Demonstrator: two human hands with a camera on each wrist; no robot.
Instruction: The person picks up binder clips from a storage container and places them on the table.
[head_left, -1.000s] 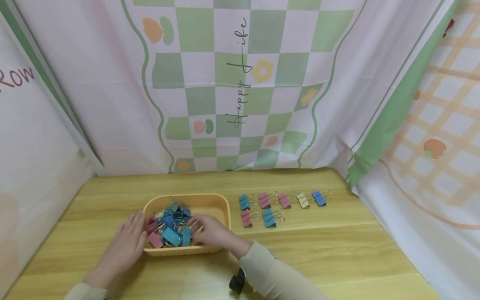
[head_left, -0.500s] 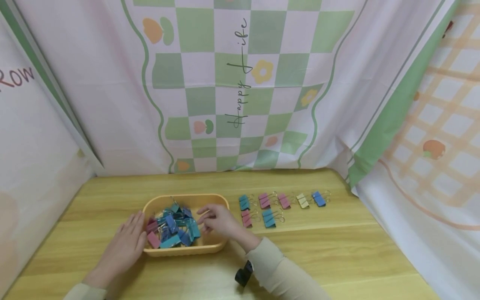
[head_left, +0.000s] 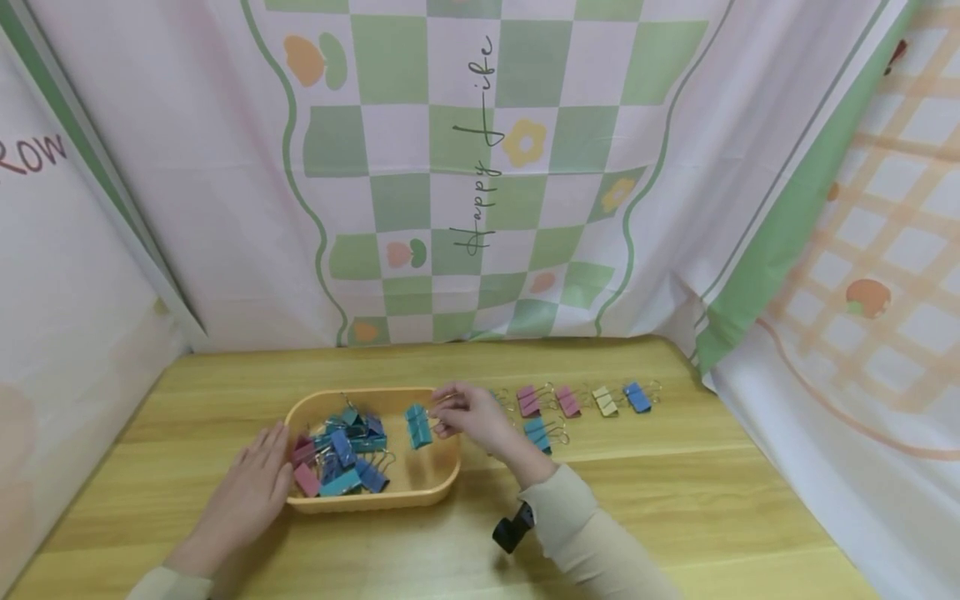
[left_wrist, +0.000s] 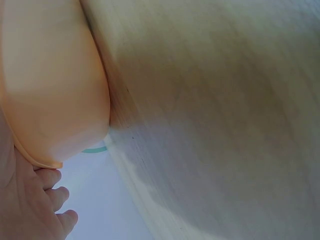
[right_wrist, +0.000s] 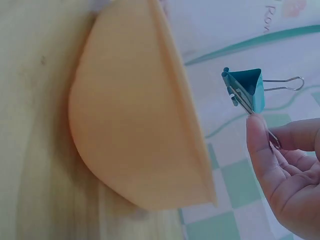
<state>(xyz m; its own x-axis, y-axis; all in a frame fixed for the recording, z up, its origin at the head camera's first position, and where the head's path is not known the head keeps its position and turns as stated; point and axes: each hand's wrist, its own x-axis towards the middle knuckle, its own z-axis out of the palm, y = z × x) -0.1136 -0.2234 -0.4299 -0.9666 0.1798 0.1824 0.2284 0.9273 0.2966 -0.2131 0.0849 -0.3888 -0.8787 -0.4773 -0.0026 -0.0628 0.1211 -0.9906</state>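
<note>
Right hand (head_left: 477, 419): thumb and fingertips are closed to a pinch, with one wire of a teal clip (head_left: 417, 426) caught between them. The second wire (right_wrist: 281, 81) is left free, stuck out rightward in the right wrist view. The body is gripped by nothing; its mouth is seen spread somewhat. The clip is held over the right part of the tub (head_left: 412, 499), lower centre of the head frame, seemingly above rim level.

Left hand (head_left: 251, 482): fingers are laid fairly straight against the tub's left end, nothing pinched. Whether force is applied can't be told.

A heap (head_left: 341, 454) of mixed clips is bunched in the tub's left half, wires crossed; count not readable.

On the table (head_left: 637, 500), right of centre: two pinks (head_left: 528, 401) (head_left: 568, 402), a yellow (head_left: 606, 402) and a blue (head_left: 637, 397) are lined up; one teal (head_left: 537, 435) is set below. Another clip's wires (head_left: 506, 400) are half covered by the right hand.

Risks, as judged: with a one-wire pinch, the clip could be swung or twisted loose. The rim could be snagged by the dangling body if carried low. Laid clips could be knocked by wrist or sleeve (head_left: 592, 533), being close by.
</note>
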